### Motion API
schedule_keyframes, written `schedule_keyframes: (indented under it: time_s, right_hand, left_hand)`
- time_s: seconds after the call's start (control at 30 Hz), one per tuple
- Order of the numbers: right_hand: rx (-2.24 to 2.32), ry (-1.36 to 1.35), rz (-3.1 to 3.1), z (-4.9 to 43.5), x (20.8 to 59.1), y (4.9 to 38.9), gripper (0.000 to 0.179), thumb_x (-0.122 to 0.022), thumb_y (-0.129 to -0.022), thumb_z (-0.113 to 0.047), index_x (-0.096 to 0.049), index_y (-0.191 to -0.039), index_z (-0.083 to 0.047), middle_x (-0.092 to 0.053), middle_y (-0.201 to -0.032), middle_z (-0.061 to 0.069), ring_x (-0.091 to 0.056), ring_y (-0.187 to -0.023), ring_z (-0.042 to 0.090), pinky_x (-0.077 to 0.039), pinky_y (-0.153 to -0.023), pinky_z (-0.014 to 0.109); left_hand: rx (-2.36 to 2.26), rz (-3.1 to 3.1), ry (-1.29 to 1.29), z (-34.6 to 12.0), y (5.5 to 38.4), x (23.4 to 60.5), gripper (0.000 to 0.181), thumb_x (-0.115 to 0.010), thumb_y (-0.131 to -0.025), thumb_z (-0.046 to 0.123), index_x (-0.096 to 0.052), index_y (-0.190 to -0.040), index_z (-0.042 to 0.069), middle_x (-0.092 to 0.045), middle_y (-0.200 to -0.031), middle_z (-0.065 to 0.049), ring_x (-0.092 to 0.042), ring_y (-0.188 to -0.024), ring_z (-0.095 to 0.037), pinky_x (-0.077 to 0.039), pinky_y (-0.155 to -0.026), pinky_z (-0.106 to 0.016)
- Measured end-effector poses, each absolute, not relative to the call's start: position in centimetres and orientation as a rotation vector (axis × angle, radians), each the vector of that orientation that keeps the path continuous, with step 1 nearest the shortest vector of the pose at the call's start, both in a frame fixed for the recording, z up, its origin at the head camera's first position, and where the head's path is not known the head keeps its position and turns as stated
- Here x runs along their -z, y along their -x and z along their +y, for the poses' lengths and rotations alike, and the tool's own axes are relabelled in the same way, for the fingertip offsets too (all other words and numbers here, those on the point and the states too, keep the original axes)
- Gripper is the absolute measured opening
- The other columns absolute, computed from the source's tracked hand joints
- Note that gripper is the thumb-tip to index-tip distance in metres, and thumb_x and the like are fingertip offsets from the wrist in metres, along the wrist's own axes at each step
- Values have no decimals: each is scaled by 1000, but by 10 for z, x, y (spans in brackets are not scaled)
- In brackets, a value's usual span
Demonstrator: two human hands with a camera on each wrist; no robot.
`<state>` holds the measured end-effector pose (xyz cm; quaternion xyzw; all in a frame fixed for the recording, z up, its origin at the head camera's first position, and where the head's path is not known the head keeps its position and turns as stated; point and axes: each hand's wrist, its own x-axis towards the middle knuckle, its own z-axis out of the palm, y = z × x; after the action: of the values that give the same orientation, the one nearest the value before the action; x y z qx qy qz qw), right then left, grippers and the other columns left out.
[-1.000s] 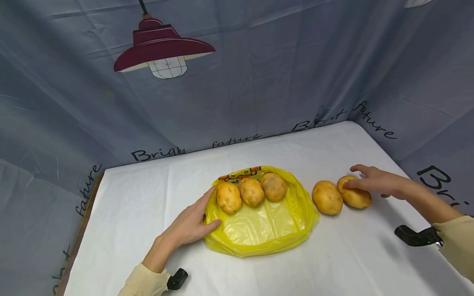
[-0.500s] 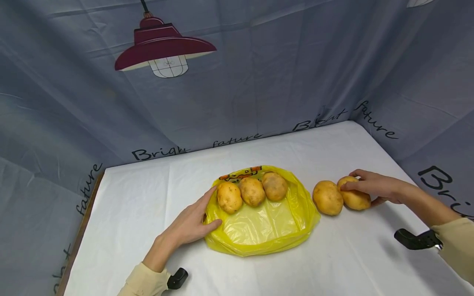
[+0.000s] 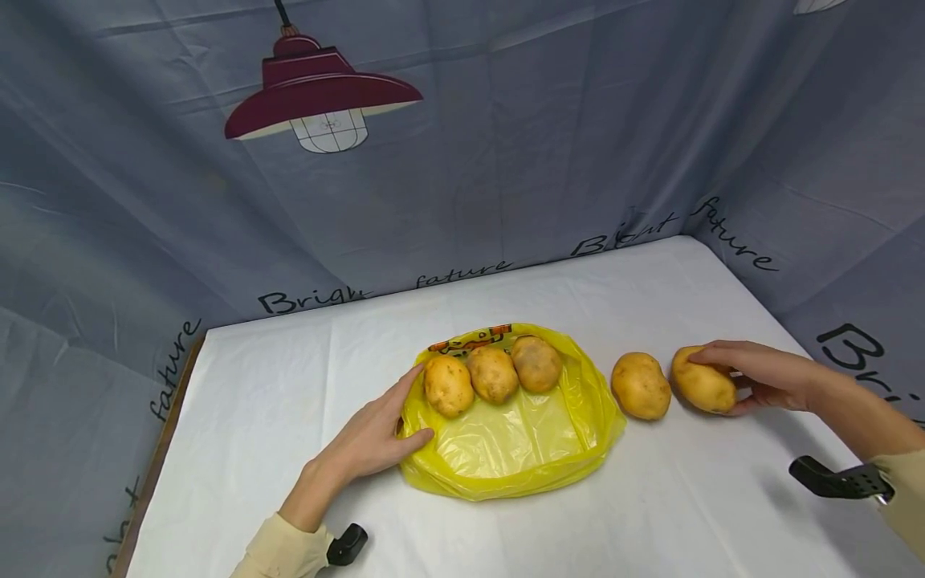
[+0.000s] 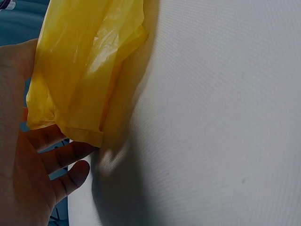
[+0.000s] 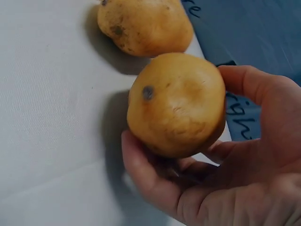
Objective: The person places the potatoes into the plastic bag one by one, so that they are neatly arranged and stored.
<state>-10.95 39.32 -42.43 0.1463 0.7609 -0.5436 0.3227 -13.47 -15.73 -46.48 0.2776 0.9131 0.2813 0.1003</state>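
Note:
A yellow plastic bag [image 3: 513, 478] lies spread open on the white table. Three potatoes sit in a row inside it, among them a middle potato [image 3: 493, 375]. At the bag's left side, my left hand [image 3: 368, 437] holds the edge, its thumb over the rim. In the left wrist view, several fingers [image 4: 70, 155] show against the outside of the yellow plastic. My right hand [image 3: 773, 377] grips a potato [image 5: 176, 106] between thumb and fingers, right of the bag. Another potato [image 3: 641, 386] lies between that one and the bag.
White cloth covers the table [image 3: 275, 401], whose brown edge shows at left. A grey-blue curtain [image 3: 506, 160] printed with lettering and a red lamp [image 3: 321, 96] hangs behind and at the sides. Each wrist wears a black strap mount [image 3: 347, 546].
My right hand has closed round the farther right potato and drawn it slightly right, opening a gap from its neighbour. The left hand and bag have stayed put.

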Motion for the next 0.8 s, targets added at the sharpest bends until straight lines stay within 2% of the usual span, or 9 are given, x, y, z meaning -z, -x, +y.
schedule_keyframes:
  time_s: [0.07,0.23,0.3,0.47,0.67,0.8]
  right_hand:
    - [1529,-395,1915,400,426,107,53,-48,-105,-41,-39,-139,-1,-42,-121,20,-55,-100,29,-58,-83,49]
    - [1866,-339,1500,413,426,104,26,-39,-109,-35,-55,-121,-19,-46,-122,15,-59,-106,29,-49,-96,53]
    - [1985,-235,1279,414,425,104,33,-30,-110,-32,-59,-120,-19,-50,-123,13,-59,-111,29,-46,-101,53]
    - [2138,17,870,404,420,105,55,-14,-111,-31,-61,-132,-13,-56,-130,12,-56,-122,31,-41,-107,50]
    - [2183,114,760,382,410,108,57,-12,-111,-33,-58,-136,-10,-56,-135,15,-54,-127,33,-43,-105,48]
    - [2185,110,838,366,402,113,50,-16,-111,-31,-55,-134,-9,-55,-131,14,-57,-121,32,-47,-101,48]
  left_hand:
    - [-833,2702,-816,-157,134,465,92,-66,-91,48,-13,-164,27,-30,-163,-1,-40,-141,-25,-36,-112,-47]
    - [-835,2703,-816,-158,134,465,92,-66,-91,47,-14,-163,27,-31,-162,-1,-40,-141,-25,-37,-111,-47]
    - [-838,2703,-818,-158,134,465,92,-67,-91,47,-14,-163,27,-31,-162,-1,-40,-141,-25,-37,-111,-47]
    - [-838,2700,-828,-159,134,465,92,-66,-91,47,-14,-164,25,-30,-163,-2,-39,-142,-25,-36,-112,-46]
    - [-831,2690,-834,-159,134,465,92,-65,-92,48,-12,-164,26,-26,-164,2,-36,-144,-24,-34,-113,-46]
    - [-832,2694,-835,-159,134,465,92,-65,-92,49,-12,-164,26,-27,-164,1,-36,-143,-24,-34,-113,-46]
